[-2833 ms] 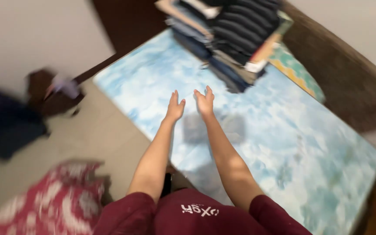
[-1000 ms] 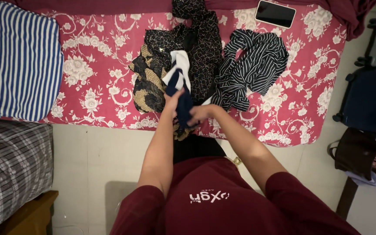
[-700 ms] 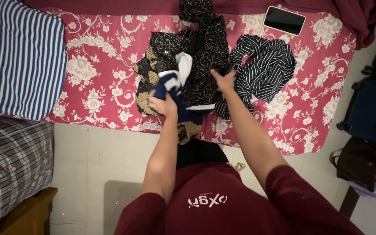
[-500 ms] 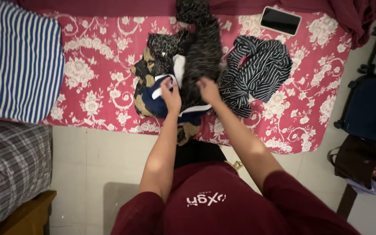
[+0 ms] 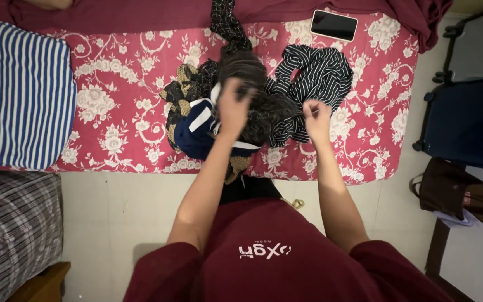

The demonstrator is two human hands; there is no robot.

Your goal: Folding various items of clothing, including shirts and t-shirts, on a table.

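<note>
Item: black patterned garment [image 5: 264, 109], lifted off the clothes heap on the floral bed [image 5: 113, 112], spread between both hands to free it. Left hand [image 5: 233, 106]: grip closed on its upper edge. Right hand [image 5: 315, 114]: fist closed, seemingly pinching its far corner; motion blur. Beneath: navy-white garment [image 5: 194, 131]; beside: striped top [image 5: 317, 72]

Bed [image 5: 113, 100] with a red floral sheet spans the top; a blue-striped pillow [image 5: 20, 95] lies at its left end. Pale tiled floor [image 5: 118, 212] below. Checked bag [image 5: 12, 235] lower left; dark suitcase [image 5: 468, 123] and brown bag [image 5: 454, 193] at right
</note>
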